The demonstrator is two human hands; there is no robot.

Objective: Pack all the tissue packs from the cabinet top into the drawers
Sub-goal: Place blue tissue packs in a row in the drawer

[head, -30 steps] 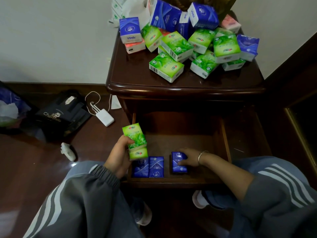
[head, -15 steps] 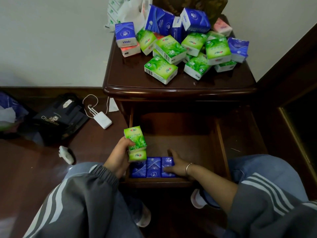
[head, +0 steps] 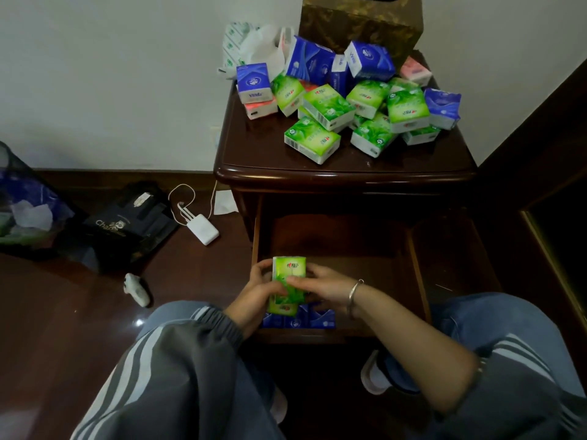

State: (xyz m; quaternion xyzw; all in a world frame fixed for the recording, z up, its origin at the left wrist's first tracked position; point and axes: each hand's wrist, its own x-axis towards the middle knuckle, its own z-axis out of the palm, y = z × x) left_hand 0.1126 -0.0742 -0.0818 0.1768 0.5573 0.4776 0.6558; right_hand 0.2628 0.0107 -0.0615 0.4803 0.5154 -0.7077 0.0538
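Note:
Two stacked green tissue packs (head: 288,274) hang over the front of the open drawer (head: 416,274). My left hand (head: 254,296) grips them from the left. My right hand (head: 320,285) holds them from the right, thumb across the front. Under the hands, three blue tissue packs (head: 319,320) stand in a row against the drawer's front wall, partly hidden. On the cabinet top (head: 254,154) lies a heap of several green tissue packs (head: 313,139), blue ones (head: 370,60) and pink ones (head: 414,69).
A brown tissue box (head: 362,20) and a white plastic bag (head: 254,49) stand at the back of the cabinet top. On the floor to the left lie a white charger with cable (head: 203,228), a black bag (head: 124,222) and a small white object (head: 136,289). Dark furniture stands at the right.
My right hand left the blue packs in the drawer and came up to the green packs. My left hand brought the green packs rightward, over the drawer.

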